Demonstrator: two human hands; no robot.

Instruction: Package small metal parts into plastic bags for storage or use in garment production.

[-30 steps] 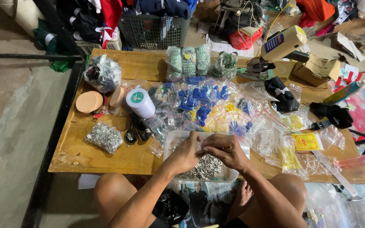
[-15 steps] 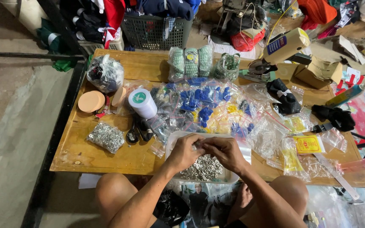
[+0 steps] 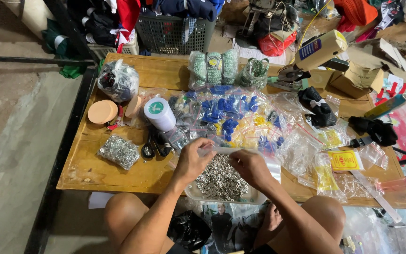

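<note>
My left hand (image 3: 194, 159) and my right hand (image 3: 248, 165) meet over a clear plastic tray (image 3: 198, 192) heaped with small silver metal rings (image 3: 222, 179) at the near edge of the low wooden table (image 3: 118, 171). Both hands pinch a small clear plastic bag (image 3: 214, 150) between them, held just above the rings. Whether any rings are in my fingers I cannot tell. My knees show below the table edge.
A clear bag of silver rings (image 3: 118, 151) lies to the left. Behind the tray spread several small bags of blue and yellow pieces (image 3: 229, 115), a white tape roll (image 3: 160, 114), a tan lid (image 3: 102, 112), green bead bundles (image 3: 213, 68), black bows (image 3: 318, 107) and a glue gun (image 3: 313, 54).
The view has shifted slightly closer over the tray. My hands stay together above the rings, working the small bag with only slight finger movement.
</note>
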